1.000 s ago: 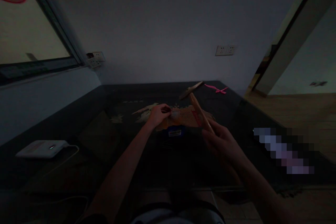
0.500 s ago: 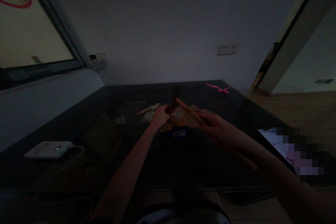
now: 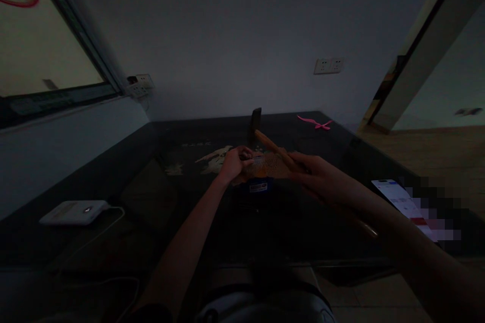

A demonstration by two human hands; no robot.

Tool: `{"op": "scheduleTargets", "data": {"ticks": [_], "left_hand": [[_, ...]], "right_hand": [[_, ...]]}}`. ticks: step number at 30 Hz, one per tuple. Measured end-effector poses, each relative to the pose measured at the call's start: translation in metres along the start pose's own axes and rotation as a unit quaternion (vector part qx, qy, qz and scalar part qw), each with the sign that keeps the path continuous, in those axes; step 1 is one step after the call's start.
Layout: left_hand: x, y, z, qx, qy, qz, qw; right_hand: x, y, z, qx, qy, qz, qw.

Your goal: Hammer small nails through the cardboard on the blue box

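My right hand (image 3: 312,171) is wrapped round the wooden handle of a hammer (image 3: 273,146); its dark head is raised above and just right of my left fingers. My left hand (image 3: 235,162) is pinched at the middle of the table, and whatever is in its fingertips is too dark and small to name. Under and beside both hands lies a patterned, pale orange-brown surface (image 3: 271,165), whose kind I cannot make out. Close in front of it is a dark blue object with a white label (image 3: 258,187).
On the dark glossy table (image 3: 159,232), a white power bank (image 3: 74,213) with a cable lies left. A lit phone (image 3: 401,202) lies right, partly blurred out. A pink ribbon (image 3: 316,123) lies at the back right. Wall sockets (image 3: 329,65) sit behind.
The hammer has risen, its head now higher above my left fingers. My left hand stays pinched at about the same spot. The view has shifted slightly.
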State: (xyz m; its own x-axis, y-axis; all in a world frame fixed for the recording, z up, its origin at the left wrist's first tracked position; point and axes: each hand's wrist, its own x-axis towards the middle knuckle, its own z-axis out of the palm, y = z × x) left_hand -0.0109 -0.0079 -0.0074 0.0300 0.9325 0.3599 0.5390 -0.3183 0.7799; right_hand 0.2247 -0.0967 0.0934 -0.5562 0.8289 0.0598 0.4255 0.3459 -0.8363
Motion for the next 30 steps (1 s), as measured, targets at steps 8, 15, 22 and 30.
{"op": "scheduleTargets", "data": {"ticks": [8, 15, 22, 30], "left_hand": [[0.0, 0.001, -0.001, 0.009, 0.009, -0.03, 0.999], [0.002, -0.004, 0.0, -0.008, -0.001, -0.022, 1.0], [0.002, -0.003, 0.001, -0.004, 0.014, -0.038, 0.999], [0.002, -0.003, 0.0, -0.005, 0.019, -0.037, 0.999]], "right_hand": [[0.004, 0.014, 0.003, -0.009, -0.012, 0.002, 1.0], [0.002, 0.007, 0.003, 0.007, -0.007, 0.005, 1.0], [0.002, 0.009, 0.005, 0.004, -0.018, 0.02, 1.0], [0.004, 0.019, 0.005, -0.043, -0.002, -0.006, 0.999]]}}
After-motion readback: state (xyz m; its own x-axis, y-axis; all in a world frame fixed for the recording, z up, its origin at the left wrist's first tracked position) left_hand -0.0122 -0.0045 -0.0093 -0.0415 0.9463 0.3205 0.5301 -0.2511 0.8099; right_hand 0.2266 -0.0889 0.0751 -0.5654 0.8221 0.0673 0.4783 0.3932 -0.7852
